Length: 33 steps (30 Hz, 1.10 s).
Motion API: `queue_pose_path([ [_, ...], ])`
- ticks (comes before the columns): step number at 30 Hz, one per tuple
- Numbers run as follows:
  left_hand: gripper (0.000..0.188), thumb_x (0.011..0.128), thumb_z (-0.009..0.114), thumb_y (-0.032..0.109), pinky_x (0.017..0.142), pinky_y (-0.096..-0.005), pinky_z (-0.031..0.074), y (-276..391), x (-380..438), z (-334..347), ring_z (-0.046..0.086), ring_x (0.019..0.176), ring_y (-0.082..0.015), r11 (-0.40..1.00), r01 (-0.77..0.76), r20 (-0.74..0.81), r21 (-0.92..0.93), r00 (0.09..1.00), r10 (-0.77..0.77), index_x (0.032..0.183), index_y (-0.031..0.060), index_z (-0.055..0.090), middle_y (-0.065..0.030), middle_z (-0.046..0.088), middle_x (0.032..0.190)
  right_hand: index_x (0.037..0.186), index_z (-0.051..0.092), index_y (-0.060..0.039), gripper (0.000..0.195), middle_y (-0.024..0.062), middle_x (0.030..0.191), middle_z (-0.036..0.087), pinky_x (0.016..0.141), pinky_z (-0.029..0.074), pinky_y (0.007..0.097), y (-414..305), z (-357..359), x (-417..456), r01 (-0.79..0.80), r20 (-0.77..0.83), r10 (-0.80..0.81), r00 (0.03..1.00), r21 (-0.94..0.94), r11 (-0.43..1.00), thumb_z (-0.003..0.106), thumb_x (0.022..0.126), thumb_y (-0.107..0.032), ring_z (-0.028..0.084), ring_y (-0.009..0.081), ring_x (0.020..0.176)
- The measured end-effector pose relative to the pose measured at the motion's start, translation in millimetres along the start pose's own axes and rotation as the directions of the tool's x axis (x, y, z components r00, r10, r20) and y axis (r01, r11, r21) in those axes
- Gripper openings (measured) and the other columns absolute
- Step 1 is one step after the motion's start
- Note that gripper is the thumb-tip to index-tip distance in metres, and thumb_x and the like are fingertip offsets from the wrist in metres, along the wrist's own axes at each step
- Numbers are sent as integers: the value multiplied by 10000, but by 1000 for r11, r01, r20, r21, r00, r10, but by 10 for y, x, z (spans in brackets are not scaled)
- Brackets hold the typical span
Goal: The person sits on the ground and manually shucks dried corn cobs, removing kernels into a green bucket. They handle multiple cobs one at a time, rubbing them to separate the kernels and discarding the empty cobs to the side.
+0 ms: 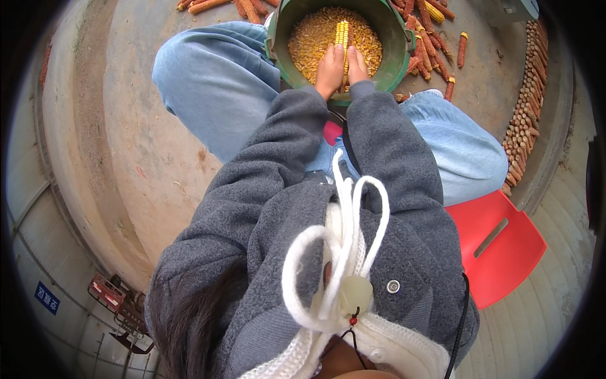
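Both of my hands reach over a green bucket (397,78) that stands between my knees. An ear of corn (342,34) points away from me, part of it covered in yellow kernels and its right side stripped to reddish cob. My left hand (330,68) grips it from the left, thumb along the kernels. My right hand (357,66) holds it from the right. Below them, loose corn kernels (307,40) cover the bucket's bottom. My palms and most of my fingers are hidden beneath the ear.
Bare red corn cobs (428,52) lie heaped right of the bucket, with a yellow ear (434,13) among them. More cobs (248,8) lie beyond it to the left. A long stack of cobs (525,104) lines the right side. A red chair (502,251) is at my right.
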<state>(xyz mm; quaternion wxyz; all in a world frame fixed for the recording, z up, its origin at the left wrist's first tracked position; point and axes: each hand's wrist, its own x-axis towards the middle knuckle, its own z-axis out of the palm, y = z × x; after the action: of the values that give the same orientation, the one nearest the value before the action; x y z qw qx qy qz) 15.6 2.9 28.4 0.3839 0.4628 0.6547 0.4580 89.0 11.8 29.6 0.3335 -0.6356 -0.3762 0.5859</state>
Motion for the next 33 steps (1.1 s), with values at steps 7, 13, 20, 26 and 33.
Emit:
queue_pose_path([
  [7, 376, 832, 340, 363, 609, -453, 374, 85, -19, -74, 506, 733, -404, 997, 11, 85, 81, 996, -18, 812, 14, 482, -239, 538, 751, 1016, 492, -13, 496, 182, 942, 546, 782, 374, 359, -63, 31, -123, 118, -84, -157, 984, -356, 927, 234, 856, -405, 505, 308, 900],
  [13, 397, 853, 291, 351, 652, -425, 373, 127, -43, -51, 498, 764, -393, 997, 39, 16, -74, 999, -38, 853, 9, 493, -241, 530, 806, 1050, 463, -13, 462, 214, 983, 516, 805, 363, 370, -69, -15, -119, 99, -135, -149, 980, -318, 943, 258, 854, -378, 478, 340, 938],
  [20, 421, 858, 260, 348, 659, -421, 373, 75, 9, -70, 494, 751, -398, 985, 166, -5, -34, 986, -167, 861, -4, 490, -237, 532, 801, 1168, 347, -105, 438, 205, 1047, 489, 845, 345, 377, 40, 77, -144, 169, 29, -167, 986, -225, 960, 319, 834, -387, 456, 347, 982],
  [26, 456, 863, 246, 363, 670, -386, 379, 110, -44, -83, 513, 758, -337, 981, 155, 53, -115, 987, -150, 890, -22, 489, -197, 547, 821, 1096, 411, -67, 351, 162, 972, 538, 785, 384, 355, -107, 43, -273, 135, -25, -158, 987, -397, 908, 291, 858, -295, 512, 269, 918],
  [33, 464, 869, 237, 359, 670, -349, 385, 59, 47, -71, 512, 732, -272, 968, 170, -33, -184, 983, -179, 904, -27, 492, -162, 543, 796, 1089, 424, -90, 343, 177, 975, 531, 791, 378, 396, 59, 47, -144, 293, -41, -320, 946, -305, 906, 320, 842, -305, 503, 325, 918],
])
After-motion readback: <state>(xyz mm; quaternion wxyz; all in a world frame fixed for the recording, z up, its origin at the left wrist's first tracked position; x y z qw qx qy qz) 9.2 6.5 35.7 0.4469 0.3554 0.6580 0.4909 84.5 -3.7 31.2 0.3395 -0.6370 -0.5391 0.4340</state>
